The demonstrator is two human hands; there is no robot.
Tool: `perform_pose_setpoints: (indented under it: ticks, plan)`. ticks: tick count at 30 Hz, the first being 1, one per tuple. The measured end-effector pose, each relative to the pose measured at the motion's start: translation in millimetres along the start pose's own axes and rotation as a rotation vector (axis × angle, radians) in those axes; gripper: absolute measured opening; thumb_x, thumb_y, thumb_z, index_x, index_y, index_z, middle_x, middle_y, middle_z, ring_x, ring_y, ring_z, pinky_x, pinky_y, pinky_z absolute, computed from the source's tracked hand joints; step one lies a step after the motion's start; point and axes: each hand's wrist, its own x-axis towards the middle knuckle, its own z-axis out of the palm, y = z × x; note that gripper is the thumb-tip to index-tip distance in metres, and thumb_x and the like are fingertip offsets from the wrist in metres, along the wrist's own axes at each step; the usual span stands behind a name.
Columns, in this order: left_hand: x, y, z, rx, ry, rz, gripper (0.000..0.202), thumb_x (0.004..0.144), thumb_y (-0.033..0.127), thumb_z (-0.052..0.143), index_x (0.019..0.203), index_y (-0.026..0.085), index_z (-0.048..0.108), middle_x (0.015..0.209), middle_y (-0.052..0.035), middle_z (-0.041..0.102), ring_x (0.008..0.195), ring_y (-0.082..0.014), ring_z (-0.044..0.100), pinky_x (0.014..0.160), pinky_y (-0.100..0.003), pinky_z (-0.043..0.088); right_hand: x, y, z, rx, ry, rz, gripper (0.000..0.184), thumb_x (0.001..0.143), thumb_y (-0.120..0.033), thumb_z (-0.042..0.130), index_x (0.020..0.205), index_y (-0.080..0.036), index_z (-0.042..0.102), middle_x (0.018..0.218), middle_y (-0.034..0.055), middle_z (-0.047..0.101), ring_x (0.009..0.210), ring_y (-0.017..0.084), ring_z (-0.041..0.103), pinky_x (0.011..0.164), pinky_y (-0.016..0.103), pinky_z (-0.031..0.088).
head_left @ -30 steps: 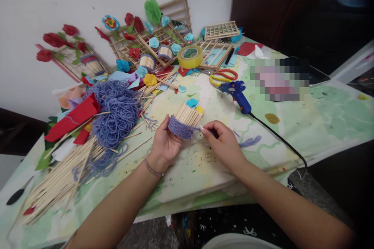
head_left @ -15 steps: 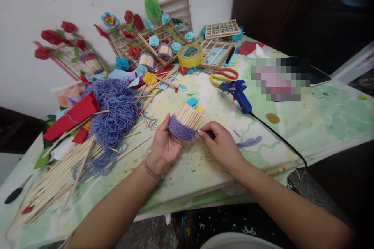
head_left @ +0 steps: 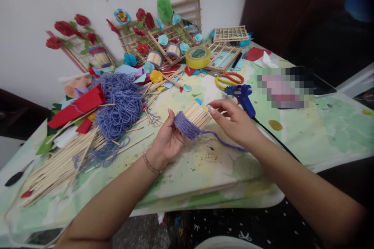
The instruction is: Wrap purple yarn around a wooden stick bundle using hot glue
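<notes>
In my left hand [head_left: 167, 141] is a small pot-shaped piece made of short wooden sticks [head_left: 197, 115], tilted to the right. Purple yarn [head_left: 187, 125] wraps round its lower part. From that band a loose yarn tail [head_left: 219, 140] runs right across the cloth, beneath my right hand [head_left: 237, 123]. My right hand is open beside the stick ends, fingers loosely bent and apart. Whether its fingertips touch the sticks I cannot tell. Just behind that hand lies a blue glue gun [head_left: 247, 102], partly covered by it.
Left of my hands lie a purple yarn heap [head_left: 119, 105] and many loose sticks [head_left: 64, 159]. Scissors [head_left: 233, 78], a yellow tape roll [head_left: 198, 59] and stick lattices with paper flowers [head_left: 140, 33] stand behind. The glue gun's black cord [head_left: 276, 140] runs right.
My right hand has let go of the yarn by the band and moved up to the stick ends. The yarn tail now lies loose. The view has shifted slightly.
</notes>
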Motion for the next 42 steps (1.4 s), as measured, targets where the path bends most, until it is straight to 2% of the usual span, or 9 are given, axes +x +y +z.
perform_pose_setpoints:
  ticks: [3,5,14,20,26,29,32,36,42]
  plan:
    - [-1,-1,0.2,-0.003,-0.027,0.003,0.05,0.1,0.044,0.03,0.129,0.01,0.052,0.092,-0.0072,0.075,0.079,-0.0139,0.072,0.078,-0.022,0.057,20,2,-4,0.015,-0.272,0.008,0.035,0.091,-0.051,0.048,0.084,-0.02,0.064,0.077,0.0031,0.065,0.071,0.017,0.059,0.066,0.031,0.047]
    - [0,0,0.1,-0.002,-0.027,0.005,0.05,0.1,0.044,0.029,0.122,0.009,0.056,0.089,-0.0071,0.075,0.076,-0.0131,0.071,0.076,-0.021,0.056,27,5,-2,0.042,-0.343,0.038,0.038,0.091,-0.052,0.047,0.077,-0.019,0.061,0.067,0.0012,0.062,0.062,0.014,0.055,0.059,0.028,0.044]
    - [9,-2,-6.5,0.041,-0.091,-0.006,0.028,0.097,0.026,0.044,0.086,0.013,0.067,0.076,-0.003,0.069,0.066,-0.0122,0.063,0.07,-0.026,0.054,21,14,11,0.313,-0.287,0.349,0.043,0.085,-0.054,0.055,0.06,-0.019,0.052,0.05,-0.0034,0.052,0.041,0.007,0.042,0.041,0.023,0.031]
    - [13,-6,-13.1,0.274,-0.04,0.124,0.03,0.097,0.025,0.045,0.087,0.011,0.069,0.084,-0.0066,0.072,0.074,-0.0142,0.065,0.072,-0.028,0.055,19,18,8,0.323,-0.252,0.297,0.039,0.084,-0.052,0.058,0.065,-0.019,0.055,0.054,-0.0029,0.056,0.045,0.008,0.044,0.044,0.023,0.034]
    - [8,-6,-13.1,0.346,-0.09,0.113,0.025,0.093,0.026,0.053,0.086,0.012,0.072,0.086,-0.0067,0.073,0.076,-0.0151,0.067,0.073,-0.029,0.057,18,22,4,0.232,-0.16,0.235,0.032,0.086,-0.046,0.059,0.068,-0.019,0.057,0.056,-0.0029,0.056,0.047,0.009,0.045,0.047,0.024,0.034]
    - [6,-7,-10.6,0.335,-0.125,0.126,0.023,0.092,0.024,0.054,0.086,0.012,0.072,0.085,-0.006,0.073,0.074,-0.0142,0.066,0.071,-0.028,0.057,14,23,0,0.133,-0.016,0.132,0.021,0.086,-0.038,0.061,0.077,-0.02,0.061,0.065,-0.0014,0.059,0.055,0.011,0.049,0.052,0.026,0.039]
    - [5,-8,-9.6,0.342,-0.152,0.144,0.02,0.088,0.028,0.061,0.084,0.013,0.072,0.083,-0.0059,0.073,0.073,-0.0145,0.066,0.07,-0.028,0.056,9,19,-3,0.002,0.063,-0.146,0.008,0.088,-0.027,0.06,0.087,-0.021,0.063,0.078,0.0009,0.062,0.067,0.013,0.055,0.061,0.027,0.044]
    - [6,-9,-10.8,0.387,-0.17,0.156,0.027,0.08,0.038,0.07,0.082,0.012,0.072,0.077,-0.0059,0.072,0.07,-0.0148,0.064,0.071,-0.027,0.052,4,12,-2,-0.124,-0.009,-0.493,0.008,0.089,-0.019,0.059,0.094,-0.022,0.064,0.084,0.0029,0.061,0.073,0.014,0.058,0.062,0.029,0.047]
    - [4,-11,-13.3,0.443,-0.198,0.166,0.034,0.074,0.046,0.073,0.084,0.014,0.073,0.078,-0.0055,0.072,0.073,-0.0156,0.064,0.074,-0.027,0.048,2,11,3,-0.166,-0.094,-0.64,0.023,0.088,-0.017,0.061,0.11,-0.024,0.061,0.098,0.0069,0.06,0.089,0.019,0.06,0.071,0.034,0.052]
